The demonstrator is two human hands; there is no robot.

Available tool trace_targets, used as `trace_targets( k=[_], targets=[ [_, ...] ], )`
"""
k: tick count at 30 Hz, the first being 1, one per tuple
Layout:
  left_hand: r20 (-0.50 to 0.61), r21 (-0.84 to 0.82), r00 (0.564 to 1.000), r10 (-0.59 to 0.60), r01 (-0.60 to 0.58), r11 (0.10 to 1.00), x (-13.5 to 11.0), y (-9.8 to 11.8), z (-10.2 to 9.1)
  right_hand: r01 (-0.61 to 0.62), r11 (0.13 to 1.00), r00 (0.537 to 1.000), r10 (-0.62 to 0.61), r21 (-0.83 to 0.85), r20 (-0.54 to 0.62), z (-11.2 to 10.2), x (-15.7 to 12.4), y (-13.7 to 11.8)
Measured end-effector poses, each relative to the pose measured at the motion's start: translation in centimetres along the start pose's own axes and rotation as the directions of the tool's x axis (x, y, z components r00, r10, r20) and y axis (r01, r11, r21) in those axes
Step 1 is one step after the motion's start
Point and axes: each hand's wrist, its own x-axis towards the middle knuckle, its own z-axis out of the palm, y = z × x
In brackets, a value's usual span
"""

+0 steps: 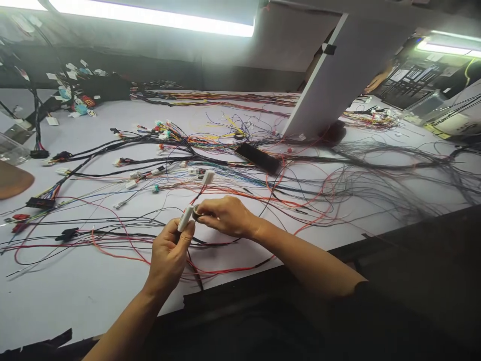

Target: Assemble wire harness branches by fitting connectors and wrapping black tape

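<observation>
My left hand [170,254] is closed around a white plastic connector [185,218] that sticks up between thumb and fingers. My right hand [227,215] is closed in a pinch on a small dark roll, apparently tape [197,213], held against the connector's top. Red and black wires [195,268] run from the connector down over the white table [75,296]. A second white connector [208,176] lies just beyond my hands on red wires.
A large wire harness [169,150] with many coloured wires and small connectors spreads across the table. A black rectangular block [257,158] lies mid-table. A slanted white panel [338,75] stands at the back right. Black connectors [40,203] lie at the left. The table's dark front edge [376,240] runs diagonally.
</observation>
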Motion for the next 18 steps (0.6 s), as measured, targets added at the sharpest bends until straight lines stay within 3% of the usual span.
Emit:
trace_targets(
  k=[6, 14, 18],
  targets=[
    [0.072, -0.201, 0.995, -0.074, 0.087, 0.976, 0.7, 0.6, -0.2, -0.055, 0.971, 0.994, 0.076, 0.232, -0.081, -0.1, -1.0, 1.1],
    [-0.075, -0.221, 0.997, -0.009, -0.008, 0.975, 2.0, 0.4, -0.2, -0.240, 0.915, 0.967, 0.256, 0.325, -0.004, -1.7, -1.7, -0.9],
    [-0.085, -0.176, 0.996, 0.027, -0.042, 0.984, 2.4, -0.5, 0.0, -0.269, 0.895, 0.952, 0.302, 0.355, -0.040, -1.4, -1.3, -2.2]
  ],
)
